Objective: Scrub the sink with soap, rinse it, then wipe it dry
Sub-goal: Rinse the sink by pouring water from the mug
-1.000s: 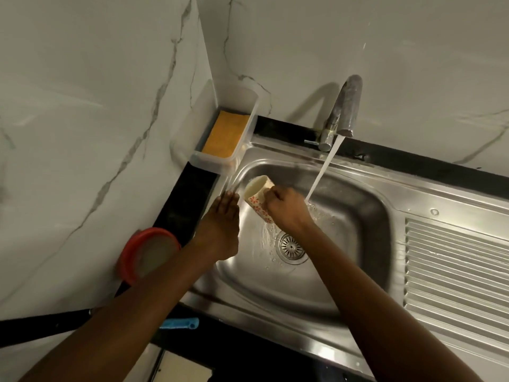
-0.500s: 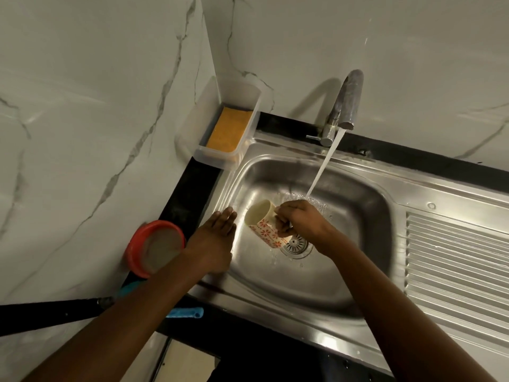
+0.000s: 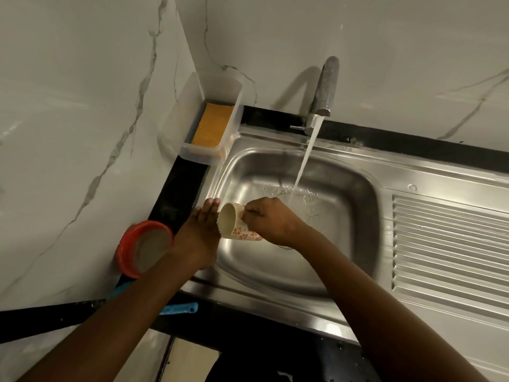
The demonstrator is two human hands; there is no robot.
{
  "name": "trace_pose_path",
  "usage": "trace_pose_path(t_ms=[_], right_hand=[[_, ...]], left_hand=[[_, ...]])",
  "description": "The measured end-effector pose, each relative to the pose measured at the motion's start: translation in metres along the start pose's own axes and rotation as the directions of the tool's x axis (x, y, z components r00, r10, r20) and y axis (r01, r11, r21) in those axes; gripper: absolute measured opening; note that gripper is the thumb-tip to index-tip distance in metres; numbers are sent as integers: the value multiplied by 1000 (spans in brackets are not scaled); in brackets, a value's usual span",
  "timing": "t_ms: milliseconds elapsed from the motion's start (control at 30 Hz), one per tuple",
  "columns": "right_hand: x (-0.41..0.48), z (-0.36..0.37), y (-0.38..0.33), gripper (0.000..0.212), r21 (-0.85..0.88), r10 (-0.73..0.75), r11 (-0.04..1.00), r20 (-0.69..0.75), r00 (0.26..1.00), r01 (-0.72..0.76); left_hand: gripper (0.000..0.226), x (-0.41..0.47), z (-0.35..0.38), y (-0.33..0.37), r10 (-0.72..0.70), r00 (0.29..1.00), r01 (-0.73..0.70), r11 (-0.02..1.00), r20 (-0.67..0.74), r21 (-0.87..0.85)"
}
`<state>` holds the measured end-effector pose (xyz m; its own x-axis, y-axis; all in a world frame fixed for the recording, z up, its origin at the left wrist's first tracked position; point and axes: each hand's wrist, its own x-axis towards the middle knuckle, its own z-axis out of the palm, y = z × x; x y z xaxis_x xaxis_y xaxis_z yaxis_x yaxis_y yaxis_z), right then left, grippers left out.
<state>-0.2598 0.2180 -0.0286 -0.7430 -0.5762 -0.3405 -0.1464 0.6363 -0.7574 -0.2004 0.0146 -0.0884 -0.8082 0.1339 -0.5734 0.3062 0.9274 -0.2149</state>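
Observation:
The steel sink (image 3: 344,244) fills the middle of the view, and water runs from the tap (image 3: 325,89) into its far side. My right hand (image 3: 271,220) grips a cream cup with red flowers (image 3: 234,223), tipped on its side with the mouth toward the sink's left wall. My left hand (image 3: 202,230) lies flat with straight fingers against the sink's left rim, right beside the cup's mouth. The drain is hidden under my right hand. An orange sponge (image 3: 213,125) lies in a clear plastic box (image 3: 237,106) at the corner of the wall.
A red-rimmed round container (image 3: 144,248) stands on the black counter left of the sink. The ribbed draining board (image 3: 451,249) extends to the right. A blue handle (image 3: 179,308) lies at the counter's front edge. Marble walls close in on the left and behind.
My right hand has swung the cup leftward and away from the water stream, tipping its mouth toward my left hand. My left hand has stayed flat on the left rim.

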Motion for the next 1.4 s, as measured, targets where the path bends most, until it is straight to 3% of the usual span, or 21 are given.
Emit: trace_pose_path(t_ms=[67,167,233,300,433,533,700,800,1033,1133,1200,1300,1400], right_hand=[[-13,-4,14,34,86,37,996,12,999,-38],[-40,-11,41,37,378,153,914,13,988,-146],[-62,-18,58,34,548,205,816,20,979,-183],[-82,-25,74,34,614,234,766,10,972,-190],[-113,-37,98,38,545,280,814,-66,958,-200],[-124,-44,105,42,380,316,891,-132,939,-247],[-100,-38,99,25,242,333,928,-192,923,-284],[-75,-19,83,33,173,280,952,-158,947,-252],[-60,-6,63,27,41,89,995,93,992,-93],[-80,-19,79,25,-20,86,996,108,990,-85],[-99,-33,95,28,22,139,990,74,988,-141],[-136,-55,118,34,259,235,938,19,972,-232],[-181,-77,132,35,512,289,833,-79,954,-210]], left_hand=[[73,5,2,1,58,998,-60,996,32,66],[63,9,9,8,146,984,-161,975,105,153],[57,14,11,16,156,983,-165,982,93,97],[55,20,12,24,152,987,-151,988,58,-9],[49,23,1,47,161,986,-167,976,-54,-140],[46,18,-6,60,165,986,-160,959,5,-236],[45,13,7,46,153,959,-164,986,237,25],[48,7,9,36,146,940,-166,985,310,37],[49,2,-11,50,129,926,-53,975,355,-218],[48,2,-9,67,198,897,-44,930,396,-365],[46,3,-7,78,239,901,-64,899,362,-434],[41,8,-10,100,298,913,-101,827,279,-554],[40,13,-28,136,356,918,-179,763,173,-621]])
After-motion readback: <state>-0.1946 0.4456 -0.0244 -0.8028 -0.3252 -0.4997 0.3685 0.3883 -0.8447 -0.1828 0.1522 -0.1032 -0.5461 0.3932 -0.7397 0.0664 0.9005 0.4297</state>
